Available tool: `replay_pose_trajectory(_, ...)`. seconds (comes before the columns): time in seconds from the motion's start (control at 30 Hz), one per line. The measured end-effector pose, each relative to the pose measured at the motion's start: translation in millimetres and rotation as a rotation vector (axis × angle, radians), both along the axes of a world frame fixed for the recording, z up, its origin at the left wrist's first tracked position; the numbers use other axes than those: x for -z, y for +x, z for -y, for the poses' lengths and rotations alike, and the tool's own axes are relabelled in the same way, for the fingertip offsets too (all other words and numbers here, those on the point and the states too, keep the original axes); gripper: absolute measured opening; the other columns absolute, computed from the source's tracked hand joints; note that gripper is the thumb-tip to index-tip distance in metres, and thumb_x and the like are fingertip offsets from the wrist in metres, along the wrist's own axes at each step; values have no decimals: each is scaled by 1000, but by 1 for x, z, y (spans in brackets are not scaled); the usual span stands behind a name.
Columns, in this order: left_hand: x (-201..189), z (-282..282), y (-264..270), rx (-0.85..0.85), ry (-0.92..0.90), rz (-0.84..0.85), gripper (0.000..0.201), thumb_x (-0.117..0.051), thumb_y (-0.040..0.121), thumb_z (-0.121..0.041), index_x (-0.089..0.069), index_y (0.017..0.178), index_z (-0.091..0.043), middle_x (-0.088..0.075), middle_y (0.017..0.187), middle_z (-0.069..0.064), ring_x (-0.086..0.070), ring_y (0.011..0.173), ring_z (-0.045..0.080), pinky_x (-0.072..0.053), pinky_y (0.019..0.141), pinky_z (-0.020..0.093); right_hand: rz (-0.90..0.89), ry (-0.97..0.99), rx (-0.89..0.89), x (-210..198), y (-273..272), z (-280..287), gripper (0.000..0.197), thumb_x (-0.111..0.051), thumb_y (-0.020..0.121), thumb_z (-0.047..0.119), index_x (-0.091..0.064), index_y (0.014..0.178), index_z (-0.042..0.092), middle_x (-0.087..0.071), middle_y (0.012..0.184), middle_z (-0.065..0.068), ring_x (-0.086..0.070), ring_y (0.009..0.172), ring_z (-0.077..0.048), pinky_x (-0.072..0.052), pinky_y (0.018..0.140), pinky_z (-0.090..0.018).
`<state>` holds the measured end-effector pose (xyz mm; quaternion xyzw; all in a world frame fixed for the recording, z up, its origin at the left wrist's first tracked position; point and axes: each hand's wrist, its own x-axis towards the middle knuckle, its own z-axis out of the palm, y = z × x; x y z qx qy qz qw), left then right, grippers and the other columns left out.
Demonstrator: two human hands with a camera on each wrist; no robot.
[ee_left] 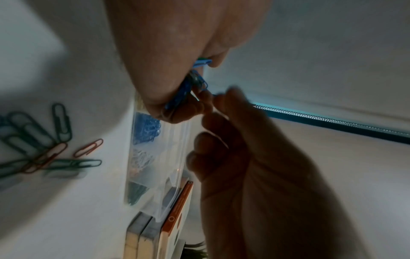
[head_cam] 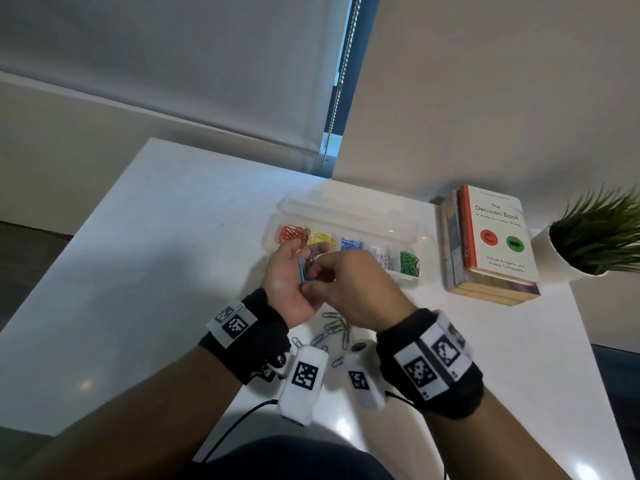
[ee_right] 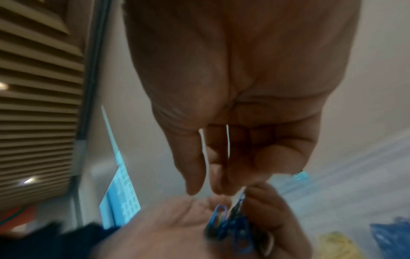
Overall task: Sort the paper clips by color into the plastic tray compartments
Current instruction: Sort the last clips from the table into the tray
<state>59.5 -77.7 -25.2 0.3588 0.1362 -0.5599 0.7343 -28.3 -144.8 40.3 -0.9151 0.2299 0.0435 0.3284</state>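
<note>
My left hand [head_cam: 304, 259] is held palm-up just in front of the tray, its fingers curled round a small bunch of blue paper clips [head_cam: 304, 270] [ee_left: 188, 84] [ee_right: 235, 226]. My right hand [head_cam: 311, 285] [ee_right: 206, 191] reaches across with thumb and forefinger tips at the bunch. A gap shows between those tips, so a pinch cannot be told. The clear plastic tray [head_cam: 346, 209] holds red [head_cam: 293, 233], yellow [head_cam: 322, 237], blue [head_cam: 350, 244], white [head_cam: 379, 254] and green clips [head_cam: 409, 263], one colour to each compartment.
Several loose clips [head_cam: 334, 329] [ee_left: 40, 145], mostly green with some red and blue, lie on the white table under my wrists. A stack of books [head_cam: 491, 244] stands right of the tray, with a potted plant [head_cam: 595, 233] beyond it. The table's left edge is near.
</note>
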Motion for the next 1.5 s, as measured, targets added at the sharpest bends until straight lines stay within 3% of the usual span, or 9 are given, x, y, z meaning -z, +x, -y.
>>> replay_pose_trajectory(0.1,-2,2,-6,28,47,6,46,-31,98,-45,-59,79,-14,-58,63,1,-59,59,16,-42,63,26,-60,-144,-21,6,6,-6,13,-60,85,26,-68,91,18,-65,96,-7,-61,87,-25,-51,74,-35)
replay_pose_trajectory(0.27,-6,4,-9,52,62,28,46,-36,96,-49,-62,84,-13,-60,84,8,-58,83,23,-44,72,31,-75,-175,34,11,8,-7,13,-54,81,19,-65,83,13,-63,83,-8,-60,73,-26,-41,59,-29)
replay_pose_trajectory(0.43,-6,5,-10,53,-10,-16,42,-31,98,-45,-58,95,-13,-62,83,7,-60,75,20,-45,68,27,26,10,144,2,2,3,28,-56,82,17,-50,57,28,-55,59,6,-47,53,-6,-33,48,-13)
replay_pose_trajectory(0.67,1,-1,-3,42,-71,-36,45,-31,97,-38,-60,88,-5,-59,83,13,-54,69,23,-43,57,28,197,340,441,-6,-9,32,16,-56,80,10,-59,64,10,-69,63,-11,-55,47,-17,-42,47,-29)
replay_pose_trajectory(0.83,4,-8,0,91,-99,-36,53,-27,99,-43,-62,93,-4,-60,81,13,-55,65,22,-44,53,25,152,180,545,11,-2,63,15,-53,76,12,-59,63,10,-68,62,-8,-57,53,-22,-50,57,-39)
replay_pose_trajectory(0.97,4,-9,0,139,-64,13,56,-25,100,-48,-60,101,-4,-61,80,12,-53,63,19,-43,50,23,29,77,504,24,10,72,16,-55,80,17,-65,73,6,-69,71,-9,-66,74,-30,-55,67,-40)
replay_pose_trajectory(1.2,-3,-7,2,272,7,201,68,-18,99,-58,-60,106,-7,-58,72,8,-45,56,15,-30,41,20,69,-68,165,8,5,50,7,-66,85,28,-69,87,22,-62,72,7,-52,63,-1,-35,54,-11)
replay_pose_trajectory(1.33,-6,-5,-2,312,27,261,64,-20,98,-60,-57,87,-10,-50,67,3,-46,51,15,-28,40,21,24,-129,-44,10,3,37,15,-64,87,25,-71,99,19,-61,86,0,-54,77,-11,-37,65,-25)
replay_pose_trajectory(1.5,-7,-6,-3,317,35,292,62,-21,99,-58,-60,87,-11,-55,68,8,-47,51,16,-29,39,21,128,21,26,12,-3,39,12,-63,86,18,-67,76,24,-64,65,6,-53,60,-3,-39,58,-16)
